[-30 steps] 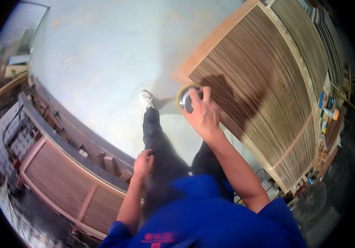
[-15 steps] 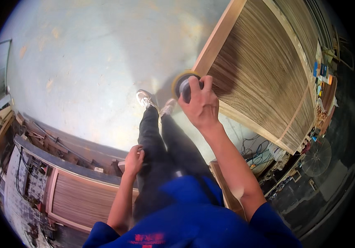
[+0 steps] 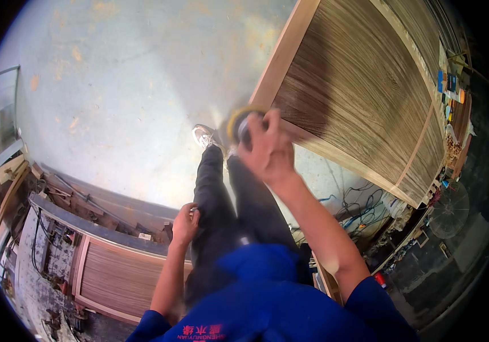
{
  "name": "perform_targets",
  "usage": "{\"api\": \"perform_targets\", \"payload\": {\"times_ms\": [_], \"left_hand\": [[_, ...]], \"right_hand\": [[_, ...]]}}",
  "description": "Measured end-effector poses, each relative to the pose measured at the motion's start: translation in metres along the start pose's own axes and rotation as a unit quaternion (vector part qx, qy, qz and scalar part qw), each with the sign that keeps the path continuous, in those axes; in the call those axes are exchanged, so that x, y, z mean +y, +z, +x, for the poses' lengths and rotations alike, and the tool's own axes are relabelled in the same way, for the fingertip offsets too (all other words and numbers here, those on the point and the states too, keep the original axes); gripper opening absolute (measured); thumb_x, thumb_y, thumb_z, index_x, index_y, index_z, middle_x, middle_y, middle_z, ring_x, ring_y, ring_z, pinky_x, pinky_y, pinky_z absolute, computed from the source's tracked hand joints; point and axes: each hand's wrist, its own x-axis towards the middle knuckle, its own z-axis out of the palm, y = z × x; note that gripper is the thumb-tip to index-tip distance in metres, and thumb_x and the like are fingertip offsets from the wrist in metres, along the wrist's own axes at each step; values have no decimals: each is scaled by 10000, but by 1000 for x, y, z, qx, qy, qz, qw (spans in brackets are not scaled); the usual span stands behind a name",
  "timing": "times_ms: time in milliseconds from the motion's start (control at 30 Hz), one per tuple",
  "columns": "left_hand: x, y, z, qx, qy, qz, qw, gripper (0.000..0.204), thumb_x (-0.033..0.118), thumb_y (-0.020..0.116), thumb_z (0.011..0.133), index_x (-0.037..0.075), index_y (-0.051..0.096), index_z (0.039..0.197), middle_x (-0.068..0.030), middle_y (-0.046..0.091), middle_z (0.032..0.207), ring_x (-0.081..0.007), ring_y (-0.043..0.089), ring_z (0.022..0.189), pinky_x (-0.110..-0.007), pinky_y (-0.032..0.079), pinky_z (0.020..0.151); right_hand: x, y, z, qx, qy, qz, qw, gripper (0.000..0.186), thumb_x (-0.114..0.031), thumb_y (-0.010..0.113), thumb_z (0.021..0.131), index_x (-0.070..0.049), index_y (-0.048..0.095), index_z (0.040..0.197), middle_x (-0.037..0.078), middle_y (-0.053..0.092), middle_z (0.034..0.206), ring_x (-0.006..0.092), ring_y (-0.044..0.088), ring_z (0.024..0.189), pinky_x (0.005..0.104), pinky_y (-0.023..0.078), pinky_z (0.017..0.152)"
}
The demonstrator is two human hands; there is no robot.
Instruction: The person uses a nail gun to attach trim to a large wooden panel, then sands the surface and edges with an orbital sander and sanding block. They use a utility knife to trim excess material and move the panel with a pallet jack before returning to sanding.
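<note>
A round sander (image 3: 236,126) with a yellow-rimmed disc and a dark body is in my right hand (image 3: 270,151), whose fingers wrap over its top; both are blurred by motion. The sander is at the near left corner of a wood-grain panel (image 3: 364,85) with a pale wooden frame (image 3: 284,57). Whether the disc touches the frame I cannot tell. My left hand (image 3: 185,223) hangs beside my left thigh with its fingers curled in. What it holds, if anything, is too small to make out.
A second framed panel (image 3: 113,273) lies on a bench at the lower left, with wood offcuts (image 3: 113,211) along its far side. Tangled cables (image 3: 361,214) are on the floor at the right. Bottles and boxes (image 3: 449,85) stand beyond the large panel. A round wire guard (image 3: 449,211) is at the far right.
My right hand and the sander have shifted slightly left and nearer to me. The large panel's corner also appears further left in view. My left hand stays by my thigh.
</note>
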Motion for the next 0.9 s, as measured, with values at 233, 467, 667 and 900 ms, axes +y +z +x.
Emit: {"api": "perform_targets", "payload": {"times_ms": [233,467,667,900], "left_hand": [[8,-7,-12,67,44,-81,993,281,173,569,1031,27,667,1250,-135,742,1106,-250,727,983,-370,561,893],[51,-15,50,15,84,-200,976,353,259,503,1087,-10,670,1242,-125,729,1108,-196,700,982,-318,537,868],[149,-61,115,-46,113,-310,943,502,403,424,1125,-20,647,1280,-123,711,1201,-203,687,1029,-346,537,920],[203,-112,151,-70,126,-312,939,580,452,359,1138,-39,624,1296,-170,685,1267,-229,679,1087,-376,547,981]], "right_hand": [[-8,-11,-53,25,-58,43,997,506,-211,820,759,-173,588,1206,154,516,1139,377,694,834,485,606,698],[26,-41,87,45,-29,-46,998,473,-216,807,786,-159,562,1186,167,508,1155,413,683,862,510,603,767],[14,-16,65,85,-37,-26,995,486,-252,804,770,-166,584,1194,199,527,1195,406,693,877,493,600,747],[22,-48,133,23,77,-109,991,497,-296,818,782,-166,595,1207,217,550,1285,355,714,922,448,602,643]]}}
